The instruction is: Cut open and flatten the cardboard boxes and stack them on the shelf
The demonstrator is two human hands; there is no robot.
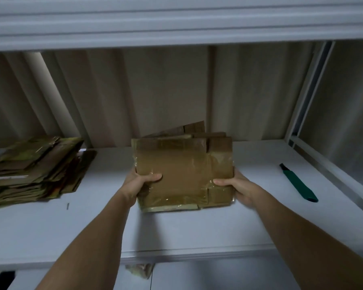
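Head view, both hands gripping flattened cardboard (taped), over shelf

- The flattened cardboard box at the centre is brown, glazed with shiny clear tape; a pale green strip runs along its near edge.
- The stack of flattened boxes at nine o'clock is brown with yellow-green patches.
- The knife at three o'clock has a dark green handle and black tip.
- The shelf is white-grey.
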